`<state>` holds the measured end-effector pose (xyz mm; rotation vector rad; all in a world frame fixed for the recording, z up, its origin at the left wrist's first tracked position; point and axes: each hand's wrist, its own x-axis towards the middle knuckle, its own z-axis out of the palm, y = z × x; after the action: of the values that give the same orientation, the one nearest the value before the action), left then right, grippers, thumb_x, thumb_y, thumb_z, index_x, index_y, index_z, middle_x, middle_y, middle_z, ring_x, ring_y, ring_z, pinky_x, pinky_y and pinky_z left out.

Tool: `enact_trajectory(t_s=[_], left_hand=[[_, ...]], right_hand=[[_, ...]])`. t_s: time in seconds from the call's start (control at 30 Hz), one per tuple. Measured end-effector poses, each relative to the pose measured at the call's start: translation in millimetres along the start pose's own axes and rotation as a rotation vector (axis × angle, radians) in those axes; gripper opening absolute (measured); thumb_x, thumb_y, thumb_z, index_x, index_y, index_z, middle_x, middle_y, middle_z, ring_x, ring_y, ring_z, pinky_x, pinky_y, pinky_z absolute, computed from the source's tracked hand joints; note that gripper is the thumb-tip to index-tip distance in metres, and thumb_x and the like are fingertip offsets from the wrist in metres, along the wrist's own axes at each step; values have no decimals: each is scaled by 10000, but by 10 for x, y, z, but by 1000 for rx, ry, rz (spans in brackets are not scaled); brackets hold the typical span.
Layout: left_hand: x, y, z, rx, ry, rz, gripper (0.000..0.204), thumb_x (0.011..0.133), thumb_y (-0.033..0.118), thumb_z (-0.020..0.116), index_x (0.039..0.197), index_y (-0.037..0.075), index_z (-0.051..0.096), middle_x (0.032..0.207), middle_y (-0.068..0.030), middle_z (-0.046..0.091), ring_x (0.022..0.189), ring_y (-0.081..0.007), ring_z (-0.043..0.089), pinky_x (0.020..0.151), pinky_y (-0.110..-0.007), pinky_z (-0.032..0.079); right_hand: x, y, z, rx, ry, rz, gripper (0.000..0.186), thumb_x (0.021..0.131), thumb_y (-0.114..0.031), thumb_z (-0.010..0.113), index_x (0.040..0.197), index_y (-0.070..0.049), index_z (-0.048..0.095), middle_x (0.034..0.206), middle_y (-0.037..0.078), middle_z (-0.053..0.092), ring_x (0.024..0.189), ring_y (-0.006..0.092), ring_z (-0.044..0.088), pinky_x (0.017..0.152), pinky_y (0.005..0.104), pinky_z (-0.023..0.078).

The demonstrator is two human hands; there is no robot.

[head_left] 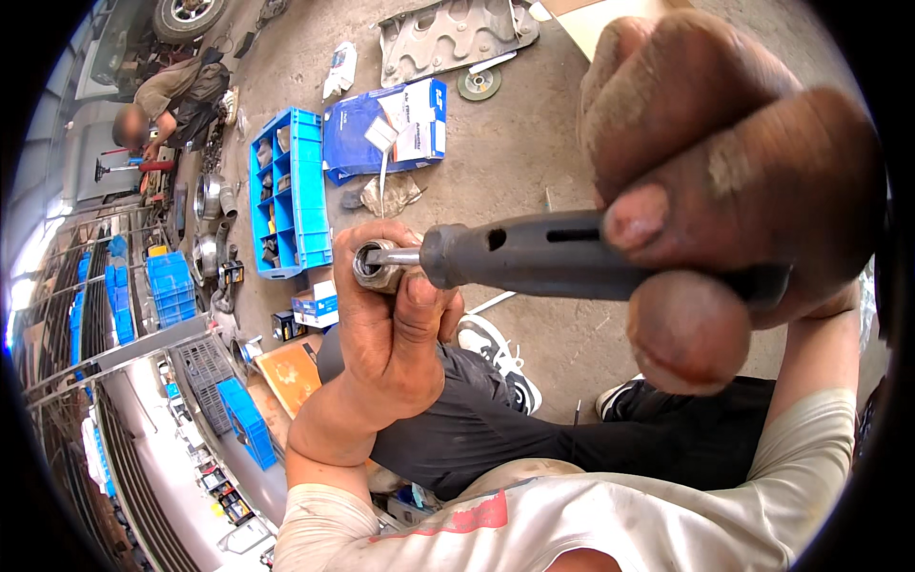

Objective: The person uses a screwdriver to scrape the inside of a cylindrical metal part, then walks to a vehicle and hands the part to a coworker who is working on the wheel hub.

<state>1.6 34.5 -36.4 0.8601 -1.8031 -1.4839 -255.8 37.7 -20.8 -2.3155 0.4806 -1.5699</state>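
- The fitting (pixel 381 280), a hollow metal part, is held up in front of the body, above the lap, its open mouth faced partly toward the camera; presumably it is so raised for the bore to be seen.
- The left hand (pixel 391 334) is closed about the fitting, with fingers curled around it and the thumb set against its side (a hold probably chosen to steady the part and leave the mouth uncovered).
- The tool (pixel 534 257) is held nearly level, its bare shaft (pixel 402 256) brought to the mouth, seemingly just within it; whether the inner wall is touched cannot be told.
- The right hand (pixel 734 191) is wrapped around the rear of the black handle, the fingers bent and no opening left; by such a grip, the shaft can likely be both aimed and pressed.
- The blue crate (pixel 310 205), divided into compartments, is placed beside the carton (pixel 381 133) on the floor (pixel 543 133), perhaps so that small parts are kept sorted.
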Motion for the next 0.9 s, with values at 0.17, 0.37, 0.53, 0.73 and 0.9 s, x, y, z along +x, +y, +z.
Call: enact_trajectory(t_s=[0.17,0.37,0.53,0.73,0.9], left_hand=[[6,-6,13,-57,-36,50,300,950,223,454,1129,35,302,618,-12,417,471,-65,361,433,-206,301],[-4,-21,19,-95,-32,50,305,946,234,463,1120,32,315,613,-7,413,475,-68,361,431,-211,294],[20,-36,-13,-130,-111,50,301,941,238,475,1099,23,335,647,-15,436,519,-68,359,470,-211,302],[29,6,6,-190,-170,73,333,928,247,500,1076,-5,339,778,-61,478,577,-65,369,515,-209,307],[-60,74,-106,-154,-250,-28,388,904,288,539,1054,-15,351,816,-72,479,623,-63,392,540,-202,332]], right_hand=[[2,59,31,75,-41,-71,385,804,-348,631,983,-45,474,717,60,506,548,104,467,474,239,387],[22,19,71,77,-18,-41,379,804,-338,641,973,-39,480,719,59,505,550,106,466,476,238,389],[10,-22,-3,80,-65,4,385,799,-337,658,974,-44,481,725,61,505,552,110,469,490,251,396],[-40,63,-19,174,-71,0,374,808,-325,675,983,-55,483,730,57,498,554,110,467,502,254,391],[-55,178,-40,303,-48,14,295,823,-263,669,951,-56,503,724,70,500,551,121,470,498,254,389]])
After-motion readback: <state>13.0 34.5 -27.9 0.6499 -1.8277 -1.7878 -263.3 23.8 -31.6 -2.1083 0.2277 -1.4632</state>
